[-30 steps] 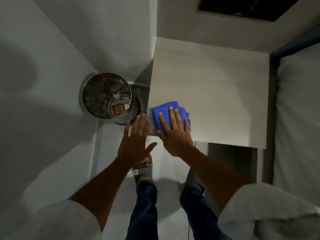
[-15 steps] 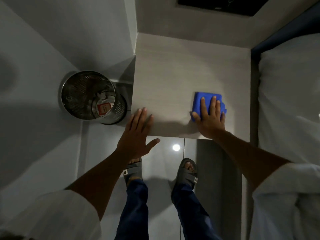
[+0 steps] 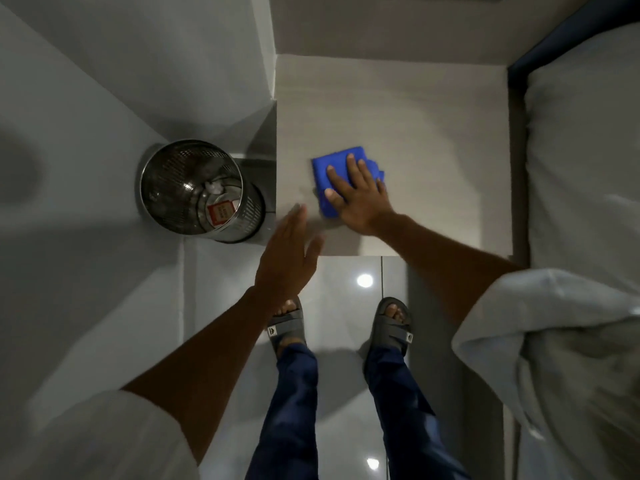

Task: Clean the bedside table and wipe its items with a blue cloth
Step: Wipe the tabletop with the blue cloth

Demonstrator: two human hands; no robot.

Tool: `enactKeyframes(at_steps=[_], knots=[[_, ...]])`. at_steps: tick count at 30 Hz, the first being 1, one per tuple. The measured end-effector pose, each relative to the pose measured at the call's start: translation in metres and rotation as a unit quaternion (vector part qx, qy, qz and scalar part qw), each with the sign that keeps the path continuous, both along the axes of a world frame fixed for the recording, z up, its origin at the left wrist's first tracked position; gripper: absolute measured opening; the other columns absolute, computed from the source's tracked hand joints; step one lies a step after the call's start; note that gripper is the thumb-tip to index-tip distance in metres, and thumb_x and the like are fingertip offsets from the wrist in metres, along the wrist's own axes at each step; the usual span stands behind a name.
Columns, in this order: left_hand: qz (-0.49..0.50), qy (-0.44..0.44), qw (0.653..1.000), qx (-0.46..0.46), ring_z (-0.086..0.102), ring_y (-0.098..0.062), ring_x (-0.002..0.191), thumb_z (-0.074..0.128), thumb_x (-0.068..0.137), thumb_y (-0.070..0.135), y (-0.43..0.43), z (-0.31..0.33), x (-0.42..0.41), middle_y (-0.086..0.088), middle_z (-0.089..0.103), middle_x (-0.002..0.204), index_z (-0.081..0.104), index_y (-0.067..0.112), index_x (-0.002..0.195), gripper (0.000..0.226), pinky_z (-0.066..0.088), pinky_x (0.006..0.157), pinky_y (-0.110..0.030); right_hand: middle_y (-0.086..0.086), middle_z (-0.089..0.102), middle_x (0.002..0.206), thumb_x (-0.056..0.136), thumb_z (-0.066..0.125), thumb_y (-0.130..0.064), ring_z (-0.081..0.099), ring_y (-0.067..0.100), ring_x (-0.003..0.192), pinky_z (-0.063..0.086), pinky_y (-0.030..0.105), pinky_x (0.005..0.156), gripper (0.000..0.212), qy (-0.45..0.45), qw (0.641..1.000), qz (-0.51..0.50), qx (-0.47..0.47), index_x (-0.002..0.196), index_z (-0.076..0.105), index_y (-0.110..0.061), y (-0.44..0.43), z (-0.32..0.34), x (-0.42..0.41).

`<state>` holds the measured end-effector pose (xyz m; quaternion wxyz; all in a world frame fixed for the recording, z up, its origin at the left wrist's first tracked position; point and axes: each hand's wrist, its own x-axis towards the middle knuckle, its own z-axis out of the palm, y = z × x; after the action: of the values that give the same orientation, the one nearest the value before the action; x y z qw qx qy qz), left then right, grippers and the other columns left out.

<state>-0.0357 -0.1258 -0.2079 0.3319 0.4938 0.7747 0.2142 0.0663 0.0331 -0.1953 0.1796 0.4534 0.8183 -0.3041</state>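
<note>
The bedside table (image 3: 433, 140) has a pale wood-grain top with nothing standing on it. A folded blue cloth (image 3: 330, 168) lies on its front left part. My right hand (image 3: 360, 199) presses flat on the cloth with fingers spread, covering its near half. My left hand (image 3: 289, 258) hovers open at the table's front left corner, fingers together and slightly blurred, holding nothing.
A perforated metal bin (image 3: 197, 192) with paper scraps inside stands on the floor left of the table, against the wall. A bed with white bedding (image 3: 585, 161) borders the table's right side. My sandalled feet (image 3: 393, 323) stand on glossy floor tiles below the table.
My right hand has slid the blue cloth from the table's front right back toward the front left. The left hand stays near the front left corner, now tilted more on edge.
</note>
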Motion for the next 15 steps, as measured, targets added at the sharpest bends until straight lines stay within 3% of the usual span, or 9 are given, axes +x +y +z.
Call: enactKeyframes(at_steps=[3, 5, 6, 8, 9, 10, 12, 14, 15], knots=[[0.092, -0.089, 0.991, -0.028, 0.036, -0.026, 0.142, 0.038, 0.101, 0.041, 0.007, 0.018, 0.018, -0.015, 0.034, 0.155, 0.021, 0.008, 0.152, 0.063, 0.035, 0.113, -0.039, 0.010, 0.016, 0.161, 0.099, 0.042, -0.016, 0.016, 0.029, 0.147, 0.016, 0.038, 0.116, 0.052, 0.096, 0.973, -0.168, -0.127, 0.149, 0.030, -0.023, -0.021, 0.014, 0.008], [0.186, -0.142, 0.972, -0.029, 0.055, -0.025, 0.122, 0.048, 0.099, 0.037, 0.015, 0.028, 0.032, -0.018, 0.051, 0.140, 0.020, 0.007, 0.151, 0.066, 0.048, 0.099, -0.034, 0.011, 0.042, 0.148, 0.097, 0.047, -0.013, 0.041, 0.029, 0.134, 0.032, 0.032, 0.109, 0.045, 0.192, 0.885, -0.356, -0.231, 0.142, 0.044, -0.013, -0.029, 0.027, 0.015], [0.236, -0.157, 0.958, -0.031, 0.059, -0.025, 0.115, 0.055, 0.096, 0.035, 0.018, 0.032, 0.036, -0.018, 0.057, 0.132, 0.020, 0.006, 0.151, 0.071, 0.051, 0.090, -0.033, 0.008, 0.049, 0.140, 0.099, 0.046, -0.017, 0.047, 0.027, 0.128, 0.036, 0.034, 0.108, 0.041, 0.211, 0.857, -0.396, -0.252, 0.140, 0.047, -0.013, -0.034, 0.033, 0.020], [0.321, -0.185, 0.926, -0.078, 0.062, -0.031, 0.113, 0.070, 0.087, 0.028, 0.021, 0.034, 0.039, -0.019, 0.062, 0.127, 0.032, 0.005, 0.147, 0.074, 0.053, 0.089, -0.038, 0.007, 0.053, 0.132, 0.100, 0.044, -0.021, 0.052, 0.025, 0.119, 0.042, 0.040, 0.106, 0.037, 0.197, 0.875, -0.370, -0.244, 0.136, 0.048, -0.021, -0.046, 0.037, 0.029], [0.345, -0.213, 0.907, -0.112, 0.063, -0.033, 0.112, 0.074, 0.082, 0.025, 0.021, 0.034, 0.040, -0.017, 0.065, 0.122, 0.048, 0.005, 0.136, 0.063, 0.053, 0.091, -0.042, 0.008, 0.055, 0.130, 0.099, 0.045, -0.020, 0.054, 0.026, 0.117, 0.044, 0.043, 0.104, 0.034, 0.191, 0.878, -0.370, -0.236, 0.132, 0.050, -0.025, -0.055, 0.037, 0.037], [0.359, -0.255, 0.887, -0.141, 0.065, -0.035, 0.108, 0.076, 0.078, 0.022, 0.020, 0.038, 0.041, -0.016, 0.068, 0.114, 0.061, 0.006, 0.119, 0.046, 0.054, 0.090, -0.044, 0.010, 0.058, 0.127, 0.097, 0.047, -0.015, 0.056, 0.027, 0.116, 0.045, 0.045, 0.103, 0.031, 0.203, 0.868, -0.380, -0.246, 0.125, 0.055, -0.027, -0.064, 0.042, 0.045], [0.361, -0.320, 0.858, -0.173, 0.067, -0.037, 0.101, 0.079, 0.067, 0.020, 0.017, 0.053, 0.042, -0.014, 0.070, 0.104, 0.066, 0.013, 0.094, 0.030, 0.055, 0.090, -0.050, 0.011, 0.064, 0.114, 0.093, 0.051, -0.001, 0.060, 0.027, 0.107, 0.049, 0.048, 0.097, 0.033, 0.250, 0.825, -0.426, -0.274, 0.109, 0.058, -0.029, -0.082, 0.053, 0.064], [0.348, -0.355, 0.849, -0.178, 0.066, -0.037, 0.100, 0.077, 0.063, 0.018, 0.011, 0.071, 0.043, -0.015, 0.069, 0.107, 0.065, 0.014, 0.094, 0.034, 0.055, 0.089, -0.051, 0.006, 0.063, 0.106, 0.088, 0.063, -0.003, 0.060, 0.023, 0.099, 0.053, 0.036, 0.080, 0.035, 0.270, 0.788, -0.472, -0.289, 0.116, 0.054, -0.022, -0.098, 0.068, 0.082], [0.341, -0.366, 0.848, -0.175, 0.067, -0.036, 0.099, 0.076, 0.066, 0.015, 0.009, 0.083, 0.046, -0.015, 0.069, 0.109, 0.065, 0.012, 0.099, 0.035, 0.055, 0.087, -0.049, 0.002, 0.058, 0.109, 0.085, 0.071, -0.013, 0.057, 0.020, 0.100, 0.050, 0.028, 0.076, 0.048, 0.255, 0.786, -0.483, -0.289, 0.127, 0.048, -0.018, -0.105, 0.077, 0.093]])
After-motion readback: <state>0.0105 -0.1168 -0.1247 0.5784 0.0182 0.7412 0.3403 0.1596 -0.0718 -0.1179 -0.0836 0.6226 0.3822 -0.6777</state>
